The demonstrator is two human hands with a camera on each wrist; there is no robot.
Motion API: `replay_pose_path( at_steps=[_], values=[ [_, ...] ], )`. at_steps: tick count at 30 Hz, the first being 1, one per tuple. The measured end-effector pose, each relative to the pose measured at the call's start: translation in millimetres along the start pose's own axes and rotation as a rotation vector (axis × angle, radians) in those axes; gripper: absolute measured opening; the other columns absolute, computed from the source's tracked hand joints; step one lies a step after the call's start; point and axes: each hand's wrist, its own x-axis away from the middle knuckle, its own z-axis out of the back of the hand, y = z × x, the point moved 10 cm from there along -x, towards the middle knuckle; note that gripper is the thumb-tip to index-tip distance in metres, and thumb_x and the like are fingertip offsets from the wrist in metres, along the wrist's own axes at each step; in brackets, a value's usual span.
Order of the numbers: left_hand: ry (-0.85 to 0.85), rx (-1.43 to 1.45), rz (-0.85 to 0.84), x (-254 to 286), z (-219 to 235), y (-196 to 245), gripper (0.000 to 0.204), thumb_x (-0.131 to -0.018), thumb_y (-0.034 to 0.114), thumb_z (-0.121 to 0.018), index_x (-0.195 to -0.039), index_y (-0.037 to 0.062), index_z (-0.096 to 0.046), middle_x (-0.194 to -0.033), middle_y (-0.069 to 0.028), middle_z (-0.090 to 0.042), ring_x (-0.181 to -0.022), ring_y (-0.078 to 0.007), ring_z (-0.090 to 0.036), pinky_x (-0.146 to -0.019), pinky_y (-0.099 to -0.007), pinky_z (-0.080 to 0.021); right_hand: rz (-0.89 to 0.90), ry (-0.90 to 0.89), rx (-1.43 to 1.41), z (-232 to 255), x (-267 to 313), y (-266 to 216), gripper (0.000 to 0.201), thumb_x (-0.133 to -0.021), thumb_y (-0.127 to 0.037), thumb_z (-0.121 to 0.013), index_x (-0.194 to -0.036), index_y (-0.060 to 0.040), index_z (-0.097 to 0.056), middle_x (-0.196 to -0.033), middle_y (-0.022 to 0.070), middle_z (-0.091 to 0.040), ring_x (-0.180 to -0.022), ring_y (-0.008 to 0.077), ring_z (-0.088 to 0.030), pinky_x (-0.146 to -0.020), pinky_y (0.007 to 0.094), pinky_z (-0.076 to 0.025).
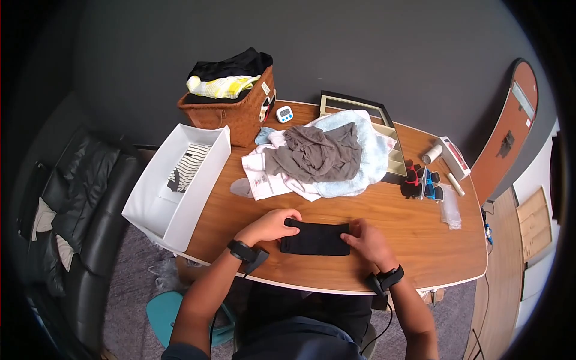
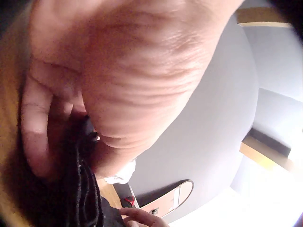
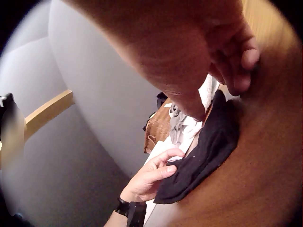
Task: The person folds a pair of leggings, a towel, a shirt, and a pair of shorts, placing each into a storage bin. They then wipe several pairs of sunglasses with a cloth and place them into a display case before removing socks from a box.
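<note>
A black cloth (image 1: 317, 240), folded into a flat rectangle, lies near the front of the wooden table. My left hand (image 1: 270, 225) pinches its left end; the left wrist view shows the dark fabric (image 2: 87, 189) between thumb and fingers. At the opposite end my right hand (image 1: 373, 245) holds the edge, thumb on the near side and fingers curled beyond it. Seen from the right wrist, the black cloth (image 3: 203, 153) stretches between the two hands. Just behind it sits a heap with a crumpled grey-brown garment (image 1: 321, 153) on top of a light blue towel (image 1: 373, 159).
A white bin (image 1: 207, 213) at left holds a striped cloth (image 1: 191, 165). Behind it stands a brown basket (image 1: 231, 123) heaped with clothes, beside a white timer (image 1: 284, 114). A compartment tray (image 1: 393, 135), sunglasses (image 1: 414, 180) and a plastic bag (image 1: 450, 211) lie toward the right.
</note>
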Motion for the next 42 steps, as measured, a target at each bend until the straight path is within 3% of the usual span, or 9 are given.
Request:
replay_pose_path(
  at_steps=[3, 4, 10, 17, 21, 28, 31, 36, 42],
  values=[
    [0.048, -0.173, -0.289, -1, 0, 12, 0.029, -0.085, 0.013, -0.071, -0.111, 0.0043, -0.062, -0.105, -0.0064, -0.066, -0.088, -0.0138, -0.063, -0.076, -0.0295, -0.052, 0.044, -0.141, 0.133, -23, -6, -8, 0.035, -0.083, -0.026, -0.074, -0.098, 0.0009, -0.058, -0.083, 0.0158, -0.064, -0.076, 0.0305, -0.063, -0.069, 0.0401, -0.050],
    [-0.030, -0.163, -0.203, 3, -4, 17, 0.030, -0.084, 0.012, -0.070, -0.112, 0.0043, -0.062, -0.105, -0.0079, -0.067, -0.097, -0.0175, -0.063, -0.087, -0.0316, -0.049, 0.093, -0.113, 0.010, -27, -8, -4, 0.029, -0.083, -0.022, -0.073, -0.093, -0.0001, -0.057, -0.079, 0.0127, -0.062, -0.073, 0.0265, -0.060, -0.067, 0.0377, -0.049],
    [0.006, -0.087, -0.044, 26, 10, 17, 0.027, -0.088, 0.016, -0.068, -0.111, 0.0034, -0.061, -0.097, -0.0122, -0.067, -0.073, -0.0171, -0.066, -0.059, -0.0290, -0.054, 0.030, -0.139, -0.519, -39, -14, -16, 0.013, -0.086, -0.006, -0.067, -0.091, -0.0043, -0.055, -0.074, -0.0028, -0.051, -0.069, 0.0071, -0.048, -0.061, 0.0252, -0.043],
    [-0.027, 0.158, 0.008, 13, -1, -1, 0.023, -0.094, 0.016, -0.059, -0.114, 0.0038, -0.057, -0.098, -0.0063, -0.062, -0.072, -0.0139, -0.064, -0.057, -0.0289, -0.057, 0.215, -0.081, -0.466, -35, -12, -69, 0.024, -0.087, -0.007, -0.069, -0.107, -0.0026, -0.058, -0.083, -0.0007, -0.056, -0.075, 0.0084, -0.053, -0.067, 0.0245, -0.046],
    [0.016, 0.391, 0.127, 14, 4, -15, 0.038, -0.101, 0.036, -0.050, -0.118, 0.0037, -0.056, -0.097, -0.0046, -0.061, -0.079, -0.0153, -0.063, -0.063, -0.0313, -0.059, 0.292, -0.419, -0.633, -66, 11, -108, 0.041, -0.089, -0.009, -0.068, -0.127, -0.0018, -0.052, -0.103, 0.0042, -0.060, -0.089, 0.0103, -0.059, -0.079, 0.0250, -0.050],
    [0.036, -0.093, -0.028, 12, 3, 1, 0.039, -0.086, 0.017, -0.070, -0.120, 0.0043, -0.055, -0.103, -0.0095, -0.065, -0.073, -0.0133, -0.062, -0.056, -0.0277, -0.052, 0.158, -0.308, -0.797, -74, -14, -28, 0.025, -0.095, -0.003, -0.057, -0.119, 0.0002, -0.052, -0.096, 0.0040, -0.061, -0.087, 0.0118, -0.061, -0.080, 0.0253, -0.050],
    [0.041, -0.182, -0.188, 13, 7, 22, 0.036, -0.085, 0.012, -0.067, -0.119, 0.0045, -0.057, -0.105, -0.0119, -0.067, -0.086, -0.0185, -0.065, -0.073, -0.0318, -0.053, 0.176, -0.291, -0.869, -80, -19, -10, 0.020, -0.096, -0.004, -0.055, -0.116, -0.0009, -0.053, -0.095, 0.0060, -0.062, -0.082, 0.0130, -0.062, -0.072, 0.0257, -0.051],
    [0.182, -0.144, -0.306, 55, 71, 83, 0.037, -0.087, 0.010, -0.066, -0.122, 0.0042, -0.056, -0.113, -0.0079, -0.063, -0.104, -0.0149, -0.059, -0.086, -0.0310, -0.050, 0.142, -0.269, -0.903, -75, -17, -11, 0.014, -0.098, -0.008, -0.056, -0.111, -0.0020, -0.055, -0.093, 0.0077, -0.065, -0.077, 0.0122, -0.062, -0.068, 0.0252, -0.051],
    [0.493, 0.012, -0.161, 132, 209, 77, 0.034, -0.090, 0.007, -0.063, -0.123, 0.0105, -0.056, -0.092, -0.0004, -0.064, -0.084, -0.0051, -0.058, -0.071, -0.0218, -0.049, 0.156, -0.263, -0.925, -73, -16, -12, 0.013, -0.098, -0.009, -0.057, -0.109, -0.0022, -0.056, -0.091, 0.0071, -0.065, -0.075, 0.0116, -0.061, -0.066, 0.0247, -0.051]
  ],
)
